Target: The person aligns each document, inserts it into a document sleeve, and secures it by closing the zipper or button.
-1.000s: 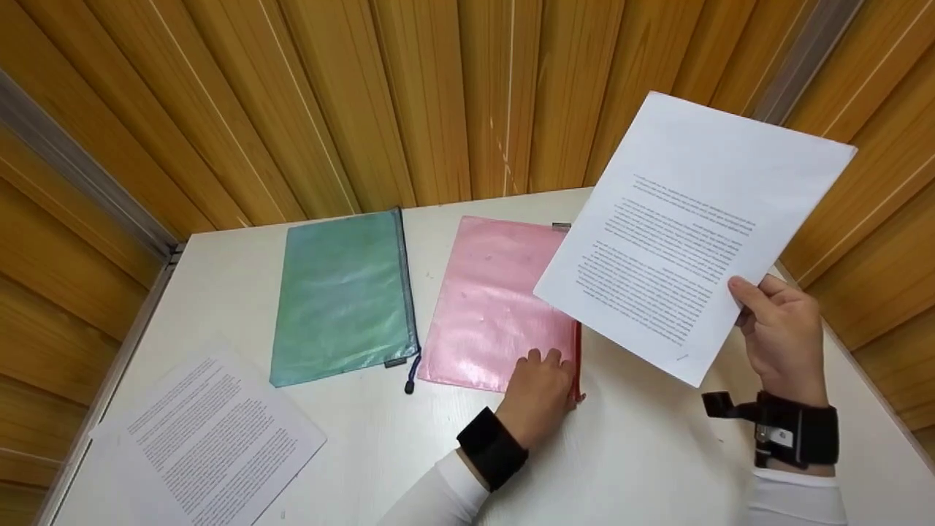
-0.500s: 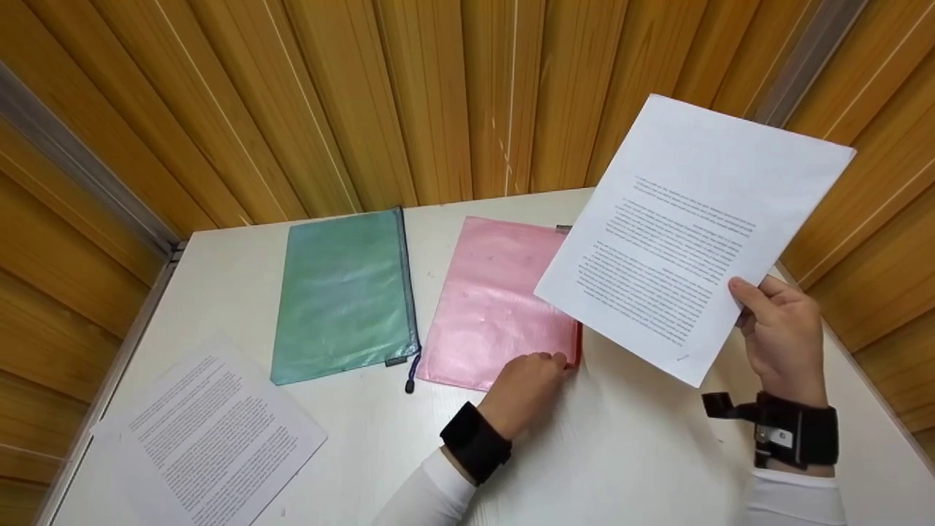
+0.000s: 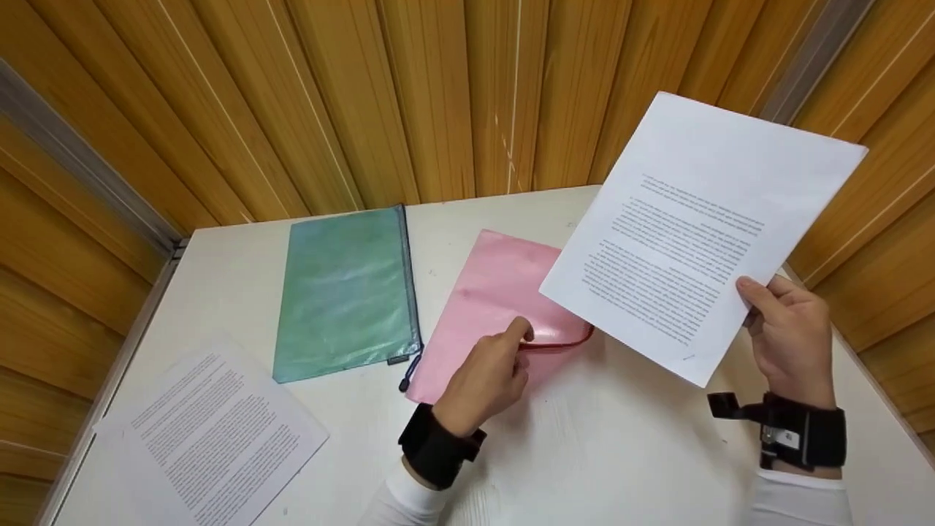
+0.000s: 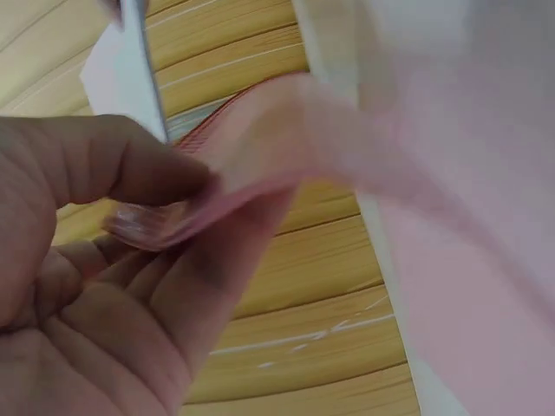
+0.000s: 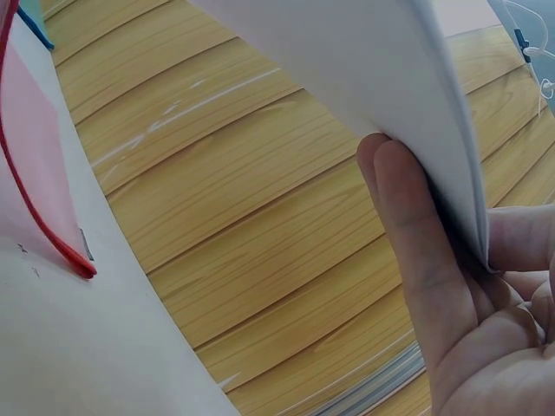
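My left hand (image 3: 488, 376) pinches the red zip edge of a pink zip pouch (image 3: 504, 285) between thumb and fingers. That edge is lifted and bowed, while the far part of the pouch lies on the table. In the left wrist view the pink film (image 4: 286, 139) curls up from between the thumb and fingers. My right hand (image 3: 789, 336) grips a stack of printed paper (image 3: 679, 234) by its right edge, held up above the table. The stack overlaps the pouch's upper right corner in the head view. Fingers behind and thumb in front clasp the paper (image 5: 381, 78) in the right wrist view.
A green zip pouch (image 3: 347, 292) with a dark zip lies flat left of the pink one. Printed sheets (image 3: 226, 438) rest at the table's front left. Wood-patterned panels (image 3: 438, 95) stand behind the white table (image 3: 584, 467) and at both sides.
My left hand has moved left and up, lifting the pink pouch's zip edge off the table and bending it over. The right hand keeps the paper stack almost where it was.
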`<state>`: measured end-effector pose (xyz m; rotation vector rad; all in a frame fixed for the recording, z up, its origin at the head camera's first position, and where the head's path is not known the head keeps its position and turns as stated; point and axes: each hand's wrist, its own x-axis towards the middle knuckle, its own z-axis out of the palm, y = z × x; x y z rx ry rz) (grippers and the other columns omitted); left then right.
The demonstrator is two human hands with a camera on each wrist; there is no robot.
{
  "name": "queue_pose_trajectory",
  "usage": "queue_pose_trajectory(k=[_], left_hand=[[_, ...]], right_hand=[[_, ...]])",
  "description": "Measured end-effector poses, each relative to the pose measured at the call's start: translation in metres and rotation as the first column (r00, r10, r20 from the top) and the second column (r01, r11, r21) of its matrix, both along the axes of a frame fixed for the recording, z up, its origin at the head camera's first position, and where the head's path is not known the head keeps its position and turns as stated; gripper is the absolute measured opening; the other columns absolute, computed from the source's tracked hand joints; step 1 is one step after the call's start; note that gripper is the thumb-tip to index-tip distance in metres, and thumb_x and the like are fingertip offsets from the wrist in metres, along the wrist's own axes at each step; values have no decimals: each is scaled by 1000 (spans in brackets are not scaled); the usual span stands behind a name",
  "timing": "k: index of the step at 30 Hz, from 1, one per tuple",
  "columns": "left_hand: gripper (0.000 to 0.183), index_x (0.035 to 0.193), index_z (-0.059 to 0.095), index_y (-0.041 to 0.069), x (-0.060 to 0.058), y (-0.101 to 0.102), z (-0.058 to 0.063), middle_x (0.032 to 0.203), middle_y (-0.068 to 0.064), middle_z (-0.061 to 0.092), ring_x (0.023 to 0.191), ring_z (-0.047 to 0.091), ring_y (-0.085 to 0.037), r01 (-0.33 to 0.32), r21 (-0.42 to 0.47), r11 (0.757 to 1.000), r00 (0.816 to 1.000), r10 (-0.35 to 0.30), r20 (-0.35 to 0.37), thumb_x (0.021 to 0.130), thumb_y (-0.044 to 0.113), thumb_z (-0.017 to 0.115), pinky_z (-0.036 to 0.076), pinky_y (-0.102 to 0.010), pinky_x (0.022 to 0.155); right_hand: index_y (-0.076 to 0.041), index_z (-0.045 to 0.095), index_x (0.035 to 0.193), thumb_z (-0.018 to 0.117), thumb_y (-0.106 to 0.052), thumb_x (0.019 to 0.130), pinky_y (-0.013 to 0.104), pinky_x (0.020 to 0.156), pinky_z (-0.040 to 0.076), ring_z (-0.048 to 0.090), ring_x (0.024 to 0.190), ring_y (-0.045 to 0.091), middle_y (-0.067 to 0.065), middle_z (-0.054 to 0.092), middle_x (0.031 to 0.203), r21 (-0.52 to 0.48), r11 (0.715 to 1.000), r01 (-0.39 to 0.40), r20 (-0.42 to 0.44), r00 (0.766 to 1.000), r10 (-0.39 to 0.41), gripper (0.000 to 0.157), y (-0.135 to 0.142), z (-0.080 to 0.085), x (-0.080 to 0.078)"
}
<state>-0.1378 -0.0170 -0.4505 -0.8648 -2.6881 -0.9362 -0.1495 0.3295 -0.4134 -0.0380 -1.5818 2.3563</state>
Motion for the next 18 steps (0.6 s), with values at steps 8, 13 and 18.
queue_pose_trajectory(k=[8,13,18], left_hand=[[32,93,70,12,11,2,1,81,1,71,71,58,-9,163,-205,965,981,-135,143,76,-12,58,47,-19,68],[19,71,62,12,20,16,-6,59,6,48,57,37,-6,137,-272,952,990,-122,72,79,-5,64,29,-17,53],[22,65,59,14,28,25,-12,55,5,49,52,38,-6,97,-333,938,994,-109,-17,82,7,70,26,-19,49]], right_hand=[[6,58,133,65,-2,93,29,78,59,74,100,18,5,70,125,-12,1000,-11,2,1000,11,42,2,2,2],[6,58,133,67,-3,92,29,78,59,74,100,18,5,69,125,-15,1000,-2,13,1000,2,43,1,3,2],[6,56,135,68,-5,91,28,79,59,73,101,17,6,67,127,-1,1000,-4,18,1000,4,47,0,4,2]])
